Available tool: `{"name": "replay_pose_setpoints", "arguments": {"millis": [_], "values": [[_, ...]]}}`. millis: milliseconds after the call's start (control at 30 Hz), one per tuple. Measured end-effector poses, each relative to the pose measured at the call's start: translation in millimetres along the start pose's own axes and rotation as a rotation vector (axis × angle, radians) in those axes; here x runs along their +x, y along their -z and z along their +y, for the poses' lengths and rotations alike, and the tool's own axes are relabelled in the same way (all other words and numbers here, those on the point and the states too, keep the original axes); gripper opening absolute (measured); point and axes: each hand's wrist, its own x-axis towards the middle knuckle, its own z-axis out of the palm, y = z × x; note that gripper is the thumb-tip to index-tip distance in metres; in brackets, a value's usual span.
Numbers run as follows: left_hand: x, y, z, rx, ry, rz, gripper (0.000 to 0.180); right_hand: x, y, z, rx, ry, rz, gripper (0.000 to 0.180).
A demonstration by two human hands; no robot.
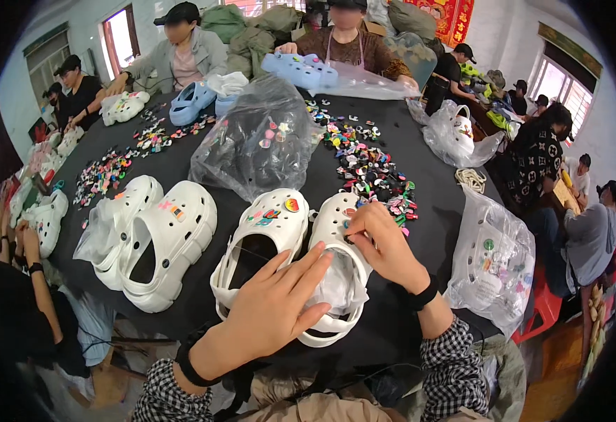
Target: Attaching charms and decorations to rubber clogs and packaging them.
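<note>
Two white clogs stand before me on the black table. The right clog [332, 211] has a clear plastic bag [339, 281] stuffed in its opening and a brownish-red charm [351, 212] at its toe. My left hand [273, 299] lies across its heel side with fingers stretched out. My right hand [385, 246] is pinched at the clog's upper, beside the charm; what its fingertips hold is hidden. On the left clog [258, 218] of the pair sit a round yellow-red charm [292, 205] and a blue-red one [269, 217]. Part of it is hidden by my left hand.
Another white pair [188, 218] stands to the left. Loose charms [371, 169] lie heaped beyond. A large clear bag [251, 141] with charms lies mid-table; a bagged white clog [490, 260] lies right. Across the table, a person handles a blue clog [301, 70]. Co-workers sit around.
</note>
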Motion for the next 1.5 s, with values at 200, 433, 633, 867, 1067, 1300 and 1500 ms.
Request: {"name": "replay_pose_setpoints", "arguments": {"millis": [200,433,633,867,1067,1300,1500], "values": [[-3.4,-2.8,-4.4,-0.006,0.011,0.045,0.063,1.9,-6.7,-3.0,-0.105,-0.006,0.067,0.017],[-24.7,15.0,3.3,0.163,0.19,0.101,0.062,2.5,17.0,3.6,0.236,-0.367,0.277,0.018],[-46.2,17.3,-6.0,-0.094,0.397,0.096,0.066,11.3,66.5,27.9,-0.244,-0.498,0.087,0.013],[-48.2,0.2,2.1,0.285,0.086,0.053,0.074,-7.2,49.8,62.8,-0.392,-0.62,-0.111,0.011],[-43.2,-3.1,8.5,0.253,0.076,0.106,0.066,-20.5,41.1,69.4,-0.381,-0.544,-0.137,0.018],[-46.8,-10.1,18.9,0.229,0.178,0.192,0.053,-30.7,51.8,65.9,-0.494,-0.587,-0.048,0.018],[-54.4,-15.7,20.1,0.214,0.176,0.23,0.05,-42.3,55.7,71.9,-0.52,-0.429,0.007,0.016]]}}
